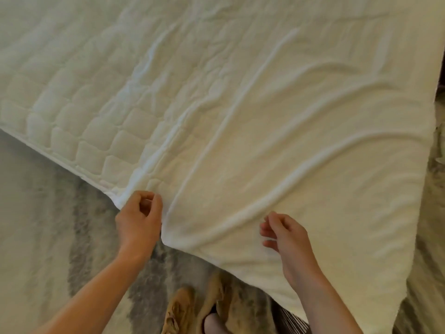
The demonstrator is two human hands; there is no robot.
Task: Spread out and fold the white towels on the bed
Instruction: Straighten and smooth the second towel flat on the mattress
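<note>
A large white towel [301, 145] lies spread over the right part of the bed [72, 75], creased in long folds, its near edge hanging over the bed's front side. My left hand [139, 215] has curled fingers and pinches the towel's left edge near the front corner. My right hand [281, 235] pinches a raised fold near the towel's front edge with thumb and forefinger, the other fingers loosely curled. The creases run toward both hands.
The quilted mattress top is bare left of the towel. A grey and white shaggy rug [48, 225] covers the floor below the bed edge. Tan slippers [183, 309] lie by my feet. The bed's right edge [433, 116] drops off at far right.
</note>
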